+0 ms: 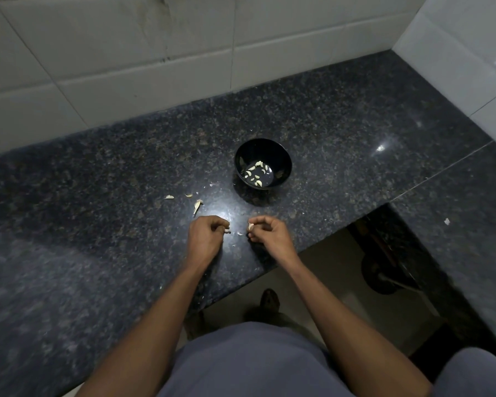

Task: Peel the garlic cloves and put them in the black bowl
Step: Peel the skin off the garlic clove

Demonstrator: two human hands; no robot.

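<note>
Near the counter edge, right hand (269, 233) pinching a garlic clove (251, 226), left hand (205, 237) curled — pinching a small peel scrap (227, 231).

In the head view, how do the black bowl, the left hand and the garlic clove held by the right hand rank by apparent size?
1. black bowl, which looks largest
2. left hand, though it is nearer the camera, so this order is unsure
3. garlic clove, clearly smallest, pinched by the right hand

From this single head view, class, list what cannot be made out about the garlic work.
- Left hand: curled fingers hide what it holds.
- Right hand: the pale garlic clove is too small to judge as peeled.
- Round black bowl: pieces too small to count.
</note>
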